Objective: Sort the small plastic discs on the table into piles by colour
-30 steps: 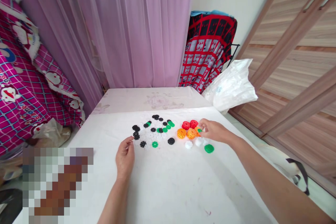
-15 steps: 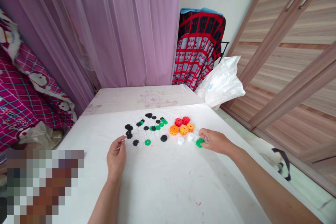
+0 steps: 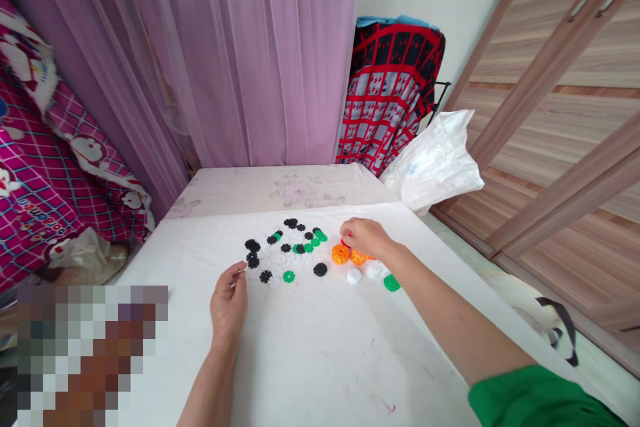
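My left hand (image 3: 230, 297) rests at the left edge of the scattered discs, its fingers curled together. Its fingertips are beside black notched discs (image 3: 253, 260) and translucent white notched discs (image 3: 280, 261); what they pinch, if anything, is too small to make out. My right hand (image 3: 367, 238) hovers palm down over red notched discs (image 3: 345, 241), mostly hidden beneath it. Its fingers are loosely bent, with nothing visible in them. Orange disc stacks (image 3: 341, 254) lie just below that hand. Near my right forearm are white disc stacks (image 3: 355, 275) and a green disc stack (image 3: 393, 282).
More green discs (image 3: 289, 277) and a lone black disc (image 3: 320, 269) lie on the white-covered table (image 3: 310, 353). A white plastic bag (image 3: 435, 160) stands beyond the right rear corner. Wooden wardrobe doors (image 3: 565, 127) are at the right, a purple curtain (image 3: 260, 60) behind.
My right hand has moved left and away from me, from the green stack to above the red discs, leaving the green stack lying on the table. My left hand stays beside the scattered discs.
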Tool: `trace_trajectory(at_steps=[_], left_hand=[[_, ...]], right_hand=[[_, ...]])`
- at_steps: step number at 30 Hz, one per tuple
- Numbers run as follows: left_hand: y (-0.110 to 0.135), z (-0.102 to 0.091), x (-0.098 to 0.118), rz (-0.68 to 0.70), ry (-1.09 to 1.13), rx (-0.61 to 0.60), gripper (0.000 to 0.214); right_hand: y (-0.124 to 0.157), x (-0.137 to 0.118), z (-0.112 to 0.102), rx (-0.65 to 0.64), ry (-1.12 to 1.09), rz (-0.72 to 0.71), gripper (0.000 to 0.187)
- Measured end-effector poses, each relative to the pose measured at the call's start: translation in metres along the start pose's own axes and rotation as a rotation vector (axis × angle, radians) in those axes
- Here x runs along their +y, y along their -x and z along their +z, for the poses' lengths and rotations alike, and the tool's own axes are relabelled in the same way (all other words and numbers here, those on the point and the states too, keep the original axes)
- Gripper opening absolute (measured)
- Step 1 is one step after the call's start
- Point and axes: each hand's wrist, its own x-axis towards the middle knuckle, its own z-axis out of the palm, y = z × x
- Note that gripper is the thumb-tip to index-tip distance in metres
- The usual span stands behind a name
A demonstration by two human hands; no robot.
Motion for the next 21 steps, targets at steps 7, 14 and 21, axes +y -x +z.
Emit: trace_trajectory(at_steps=[7, 14, 21], left_hand=[[0.002, 0.001, 0.003, -0.017, 0.022, 0.007, 0.03], [0.003, 0.001, 0.005, -0.005, 0.02, 0.019, 0.027], [0.003, 0.0, 0.003, 0.012, 0.007, 0.002, 0.028]], right_hand=[[-0.065, -0.045, 0.025, -0.134, 0.082, 0.04, 0.031], [-0.08, -0.053, 0.033, -0.186, 0.11, 0.052, 0.03], [-0.068, -0.042, 0.015, -0.101, 0.083, 0.021, 0.031]])
